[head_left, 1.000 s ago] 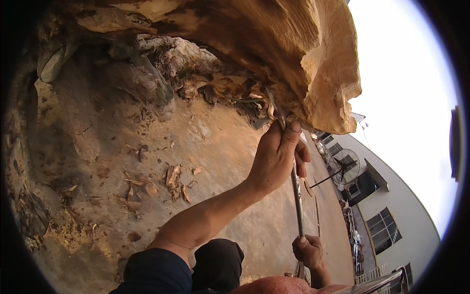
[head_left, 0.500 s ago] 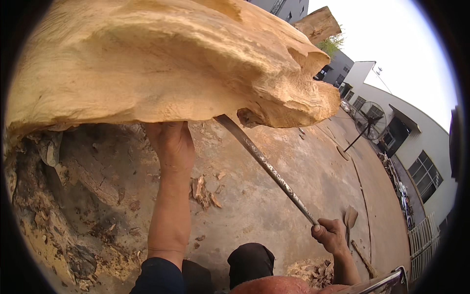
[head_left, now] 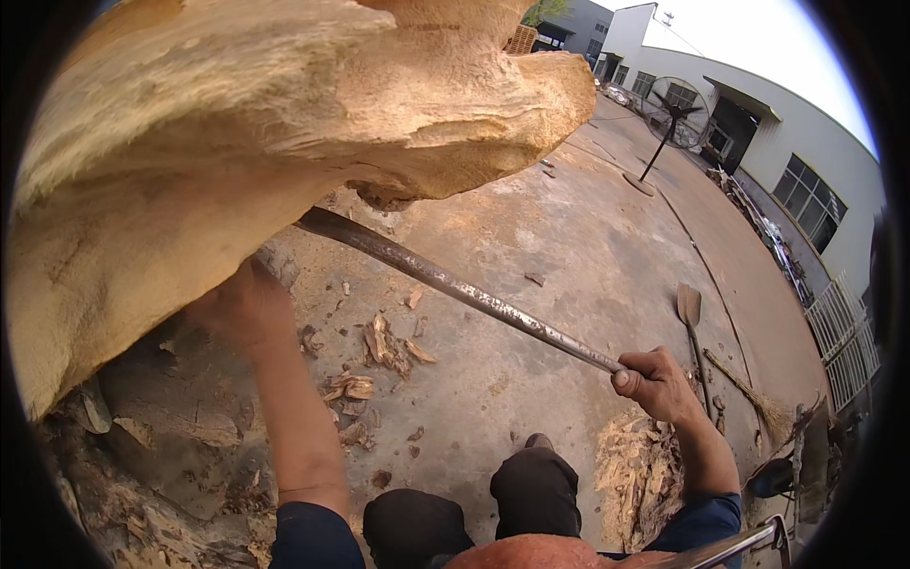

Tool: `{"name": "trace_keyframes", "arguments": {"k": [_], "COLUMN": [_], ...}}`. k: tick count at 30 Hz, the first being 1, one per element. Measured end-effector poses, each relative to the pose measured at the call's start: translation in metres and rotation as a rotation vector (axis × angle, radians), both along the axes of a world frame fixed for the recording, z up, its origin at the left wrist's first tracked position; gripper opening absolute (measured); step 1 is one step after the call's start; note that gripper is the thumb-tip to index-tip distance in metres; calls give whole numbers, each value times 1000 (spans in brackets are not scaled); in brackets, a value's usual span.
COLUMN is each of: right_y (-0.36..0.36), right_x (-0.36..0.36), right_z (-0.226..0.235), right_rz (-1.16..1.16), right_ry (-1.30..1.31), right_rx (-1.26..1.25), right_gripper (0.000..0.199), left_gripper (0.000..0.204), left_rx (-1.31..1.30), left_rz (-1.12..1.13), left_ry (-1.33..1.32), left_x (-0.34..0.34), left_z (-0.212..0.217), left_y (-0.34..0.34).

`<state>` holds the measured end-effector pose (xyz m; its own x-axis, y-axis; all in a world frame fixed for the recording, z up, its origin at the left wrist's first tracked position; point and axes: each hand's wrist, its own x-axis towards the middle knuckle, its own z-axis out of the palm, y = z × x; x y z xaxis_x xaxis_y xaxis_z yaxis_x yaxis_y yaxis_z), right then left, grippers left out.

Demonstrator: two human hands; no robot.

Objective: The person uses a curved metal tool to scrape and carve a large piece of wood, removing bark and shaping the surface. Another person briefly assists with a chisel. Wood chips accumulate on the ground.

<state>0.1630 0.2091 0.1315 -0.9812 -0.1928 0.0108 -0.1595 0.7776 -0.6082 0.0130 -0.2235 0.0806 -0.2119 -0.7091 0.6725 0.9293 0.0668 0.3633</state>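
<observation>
A huge pale carved piece of wood (head_left: pixel 237 123) hangs over the upper left of the view. A long rusty steel bar (head_left: pixel 455 284) runs from under the wood down to the right. My right hand (head_left: pixel 654 379) is shut on the bar's lower end. My left hand (head_left: pixel 242 303) reaches up under the wood's lower edge, near the bar's upper end; its fingers are hidden behind the wood, so I cannot tell whether it grips the bar or presses on the wood.
Wood chips (head_left: pixel 379 346) lie on the concrete ground, with a heap of shavings (head_left: pixel 640 469) by my right knee. A shovel (head_left: pixel 692 332) and a broom (head_left: pixel 749 394) lie to the right. A standing fan (head_left: pixel 668 114) and a grey building (head_left: pixel 758 114) are farther off. A metal frame (head_left: pixel 730 545) sits at the bottom right.
The view has swung up and left along the wood. The bar now lies flatter, and my right hand has moved out to the right with its end. My left hand stays under the wood's edge.
</observation>
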Motion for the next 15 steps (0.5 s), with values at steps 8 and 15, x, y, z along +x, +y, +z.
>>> {"name": "trace_keyframes", "arguments": {"k": [8,15], "right_y": [10,25], "right_x": [-9,-46], "right_z": [3,-3], "right_rz": [-3,102], "right_ry": [101,135], "right_rx": [-22,-48], "right_gripper": [69,65], "left_gripper": [42,49], "left_rx": [-16,-18], "left_rz": [6,-547], "left_ry": [-34,-288], "left_x": [22,81], "left_z": [19,8], "left_y": [15,118]}}
